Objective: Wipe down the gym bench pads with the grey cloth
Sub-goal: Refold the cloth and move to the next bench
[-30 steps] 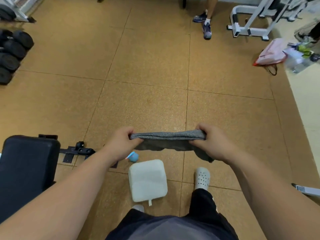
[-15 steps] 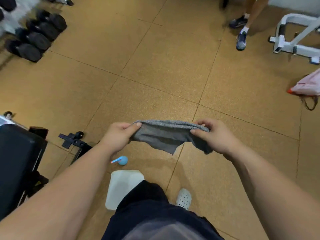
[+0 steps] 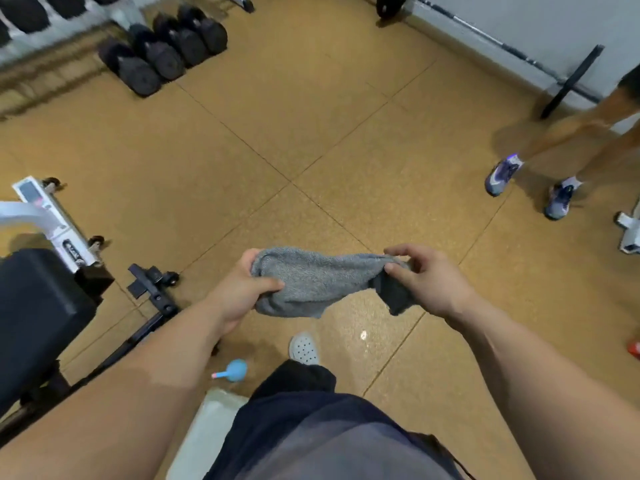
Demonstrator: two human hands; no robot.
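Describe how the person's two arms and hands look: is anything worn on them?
Both forearms are bare up to the frame edge: no sleeves show. The left hand and the right hand wear no gloves, and no watch, ring or wristband is visible. Lower down, the person wears dark trousers and a white perforated clog.

The scene is lit evenly and warmly from overhead, and a small glare spot (image 3: 363, 335) is thrown on the floor (image 3: 294, 133). Motion blur is seen on the dumbbells (image 3: 162, 50) and at the frame edges, where wide-angle bending is marked.
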